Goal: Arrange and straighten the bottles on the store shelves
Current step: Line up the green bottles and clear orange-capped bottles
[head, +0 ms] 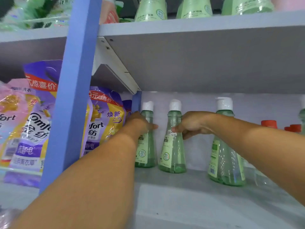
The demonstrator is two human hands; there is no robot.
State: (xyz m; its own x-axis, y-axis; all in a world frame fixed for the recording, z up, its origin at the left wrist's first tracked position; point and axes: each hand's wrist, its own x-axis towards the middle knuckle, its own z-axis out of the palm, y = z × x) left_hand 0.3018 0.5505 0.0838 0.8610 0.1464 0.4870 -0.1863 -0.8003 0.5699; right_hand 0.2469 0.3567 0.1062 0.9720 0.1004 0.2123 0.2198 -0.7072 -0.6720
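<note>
Leftmost, Comfort refill pouches sit beside the blue upright. Next, the left hand wraps the first green bottle, clear green liquid inside, on the grey shelf. The right hand grips the second bottle. A third bottle stands apart, near red caps.

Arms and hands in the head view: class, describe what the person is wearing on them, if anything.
Both forearms are bare up to the frame edge: no sleeves show. The left hand and the right hand wear no gloves. No watch, bracelet or band shows on either wrist, and no ring can be made out, though most fingers are hidden behind the bottles. No markings show.
</note>
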